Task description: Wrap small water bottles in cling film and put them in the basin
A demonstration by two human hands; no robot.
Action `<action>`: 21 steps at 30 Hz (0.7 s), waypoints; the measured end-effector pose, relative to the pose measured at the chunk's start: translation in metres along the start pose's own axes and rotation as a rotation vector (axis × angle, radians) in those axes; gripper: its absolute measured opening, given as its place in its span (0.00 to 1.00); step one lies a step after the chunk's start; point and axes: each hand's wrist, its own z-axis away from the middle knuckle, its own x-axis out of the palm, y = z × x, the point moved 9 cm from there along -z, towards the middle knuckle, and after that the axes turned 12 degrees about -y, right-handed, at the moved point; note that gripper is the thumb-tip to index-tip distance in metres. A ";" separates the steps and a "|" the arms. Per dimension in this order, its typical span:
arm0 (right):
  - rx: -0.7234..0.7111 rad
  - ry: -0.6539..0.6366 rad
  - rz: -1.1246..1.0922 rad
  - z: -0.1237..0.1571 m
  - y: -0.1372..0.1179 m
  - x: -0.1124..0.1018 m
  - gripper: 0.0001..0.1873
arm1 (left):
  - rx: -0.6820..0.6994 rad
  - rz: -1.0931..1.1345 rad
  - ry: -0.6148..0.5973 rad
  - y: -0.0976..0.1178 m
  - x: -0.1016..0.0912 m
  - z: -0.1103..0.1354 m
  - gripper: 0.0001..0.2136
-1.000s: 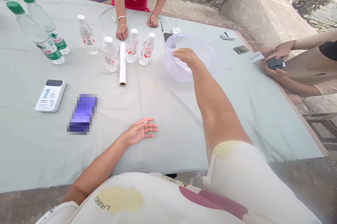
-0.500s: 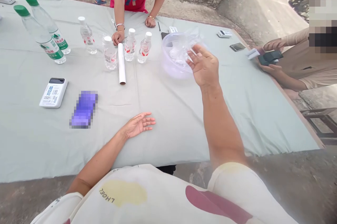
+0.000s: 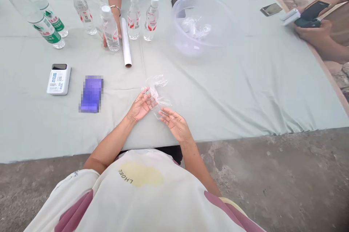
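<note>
Between my two hands is a crumpled piece of clear plastic film [image 3: 154,93], held just above the cloth near the table's front edge. My left hand [image 3: 139,108] grips its left side, palm partly turned up, with the film lying over the fingers. From the right, my right hand [image 3: 176,124] pinches the film's lower edge between thumb and fingers. Further off, a translucent plastic tub [image 3: 188,48] holds more crumpled clear film [image 3: 196,29]. A white roll [image 3: 125,43] with a cardboard core lies beyond my left hand.
Several small water bottles [image 3: 151,21] and two tall green-capped bottles [image 3: 46,28] stand on the cloth-covered table [image 3: 231,97]. A white power bank [image 3: 59,79] and a blurred purple item [image 3: 92,94] lie left. Across, a person's hand [image 3: 119,25] is by the roll; another person [image 3: 313,30] holds devices at right.
My right hand has come back from the tub to my left hand, bringing a piece of clear film. My left hand has closed on it. The view has tilted down.
</note>
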 end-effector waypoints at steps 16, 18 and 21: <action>-0.084 0.329 0.711 -0.023 -0.061 0.013 0.19 | -0.040 -0.795 0.080 0.028 0.023 0.021 0.23; -0.088 0.371 0.660 -0.025 -0.057 0.003 0.17 | -0.045 -0.837 0.203 0.043 0.013 0.033 0.20; -0.030 0.437 0.659 -0.020 -0.048 -0.018 0.15 | -0.021 -0.883 0.400 0.070 -0.012 0.061 0.18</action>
